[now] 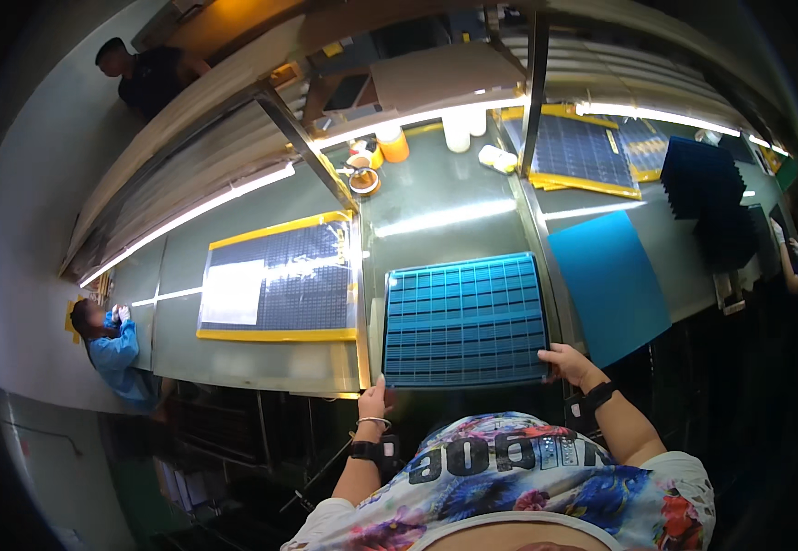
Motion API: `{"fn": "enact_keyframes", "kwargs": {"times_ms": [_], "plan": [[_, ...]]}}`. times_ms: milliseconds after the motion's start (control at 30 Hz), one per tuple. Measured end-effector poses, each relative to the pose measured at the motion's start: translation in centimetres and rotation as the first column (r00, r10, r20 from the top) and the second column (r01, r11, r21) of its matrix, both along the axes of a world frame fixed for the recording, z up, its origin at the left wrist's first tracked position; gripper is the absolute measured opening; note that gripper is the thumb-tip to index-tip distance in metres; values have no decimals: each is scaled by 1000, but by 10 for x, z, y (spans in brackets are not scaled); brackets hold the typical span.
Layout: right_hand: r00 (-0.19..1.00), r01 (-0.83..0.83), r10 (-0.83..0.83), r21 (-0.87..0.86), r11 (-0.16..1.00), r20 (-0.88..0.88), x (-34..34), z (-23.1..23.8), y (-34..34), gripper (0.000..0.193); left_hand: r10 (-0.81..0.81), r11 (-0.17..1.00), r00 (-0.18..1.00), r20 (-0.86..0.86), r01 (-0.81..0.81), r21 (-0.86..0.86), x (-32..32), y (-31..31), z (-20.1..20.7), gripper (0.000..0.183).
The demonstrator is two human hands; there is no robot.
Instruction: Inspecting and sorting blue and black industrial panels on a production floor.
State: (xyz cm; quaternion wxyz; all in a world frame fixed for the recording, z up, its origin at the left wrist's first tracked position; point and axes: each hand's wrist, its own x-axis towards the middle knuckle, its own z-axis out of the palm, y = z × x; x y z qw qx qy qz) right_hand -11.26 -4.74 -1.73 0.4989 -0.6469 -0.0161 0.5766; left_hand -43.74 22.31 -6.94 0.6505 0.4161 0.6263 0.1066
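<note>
A blue slotted tray with rows of narrow cells and a dark rim lies in front of me, its near edge at the front of the bench. My left hand grips its near left corner, the thumb pointing up along the side. On the opposite side, my right hand holds the right edge close to the near corner, fingers curled around the rim. To the right of the tray lies a plain blue sheet, apart from my right hand.
A yellow-edged gridded panel with white paper lies left. Behind stand an orange container, white bottles and a brown bowl. Dark stacked trays stand far right. Metal posts divide the bench. A co-worker sits far left.
</note>
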Motion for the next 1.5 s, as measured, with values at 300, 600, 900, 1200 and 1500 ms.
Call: {"fn": "enact_keyframes", "kwargs": {"times_ms": [300, 600, 900, 1200, 1500], "plan": [[949, -123, -16, 415, 902, 316, 19, 81, -28, 20, 2, 993, 822, 570, -68, 95, 57, 12, 33, 30], [809, 214, -586, 903, 373, 51, 188, 226, -9, 33, -746, 646, 470, 471, 342, 682, 267, -20, 257, 30], [748, 322, -658, 823, 469, 82, 398, 306, 116, 22, -916, 394, 315, 248, 824, 407, 227, -108, 91, 36], [-573, -270, 429, -655, 705, 698, 422, 91, -67, 30, -728, 625, 576, 372, 781, 15, 261, -154, 48, 40], [336, 308, 325, -429, 849, 884, 184, -47, -217, 46, -329, 625, 844, 423, 530, -573, 294, -214, 4, 58]]}}
